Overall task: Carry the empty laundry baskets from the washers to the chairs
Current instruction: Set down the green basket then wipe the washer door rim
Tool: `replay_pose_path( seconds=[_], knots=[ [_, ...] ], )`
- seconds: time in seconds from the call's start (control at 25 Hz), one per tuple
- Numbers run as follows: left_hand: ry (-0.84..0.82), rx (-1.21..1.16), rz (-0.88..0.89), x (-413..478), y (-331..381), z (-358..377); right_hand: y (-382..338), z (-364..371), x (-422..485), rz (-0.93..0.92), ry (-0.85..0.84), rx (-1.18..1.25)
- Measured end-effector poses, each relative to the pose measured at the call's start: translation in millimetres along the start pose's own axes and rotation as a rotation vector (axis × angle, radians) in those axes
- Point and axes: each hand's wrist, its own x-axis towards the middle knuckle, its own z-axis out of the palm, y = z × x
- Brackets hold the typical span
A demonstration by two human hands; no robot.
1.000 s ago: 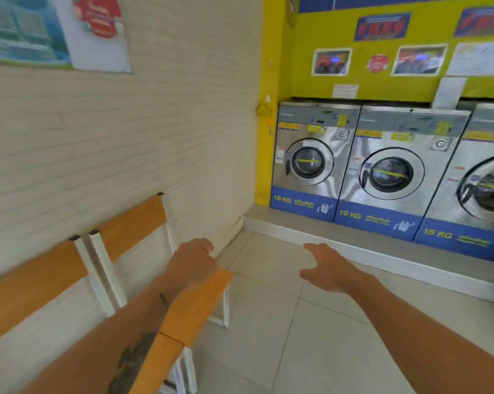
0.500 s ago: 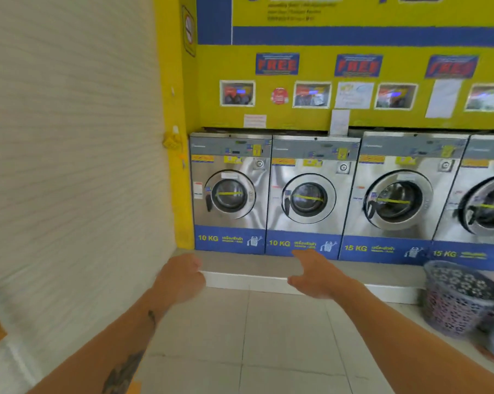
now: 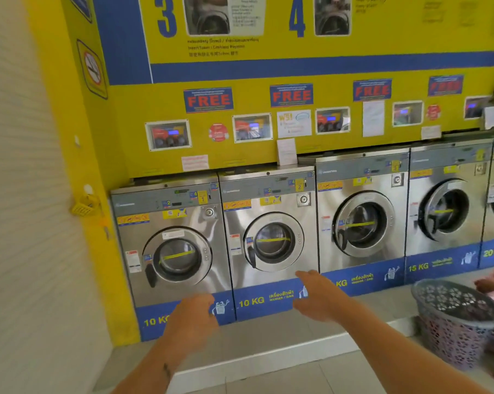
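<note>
A row of steel front-loading washers (image 3: 271, 240) stands on a raised grey step under a yellow wall. A round lattice laundry basket (image 3: 456, 322), grey-rimmed with pinkish sides, sits on the floor at the lower right, in front of the step. My left hand (image 3: 191, 319) and my right hand (image 3: 319, 297) are held out in front of me, both holding nothing, fingers loosely apart. The basket lies well to the right of my right hand. No chairs are in view.
A ribbed white wall (image 3: 27, 223) closes the left side. The raised step (image 3: 268, 356) runs along the washers' front above the tiled floor. Another person's hand (image 3: 492, 280) and something pink show at the right edge, behind the basket.
My view has swung right from the orange chairs by the wall toward the washers, and closer to them. The basket has come into view at the right. Both hands stay held out, holding nothing.
</note>
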Motion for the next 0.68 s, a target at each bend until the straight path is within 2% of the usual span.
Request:
replay_pose_path(
  seconds=[0.12,0.24,0.44,0.68],
  knots=[
    [-0.008,0.014,0.053,85.0,30.9,34.7,17.7,-10.0,91.6,-0.028,-0.02,-0.009],
    [-0.011,0.004,0.014,167.9,50.5,54.4,39.9,-20.8,183.4,-0.042,-0.033,-0.042],
    [0.007,-0.082,0.008,301.6,44.1,84.4,71.0,-15.6,311.5,-0.037,-0.056,-0.094],
    [0.047,-0.234,0.094,484.7,21.0,138.6,96.0,4.0,474.5,-0.015,-0.06,-0.177]
  ],
)
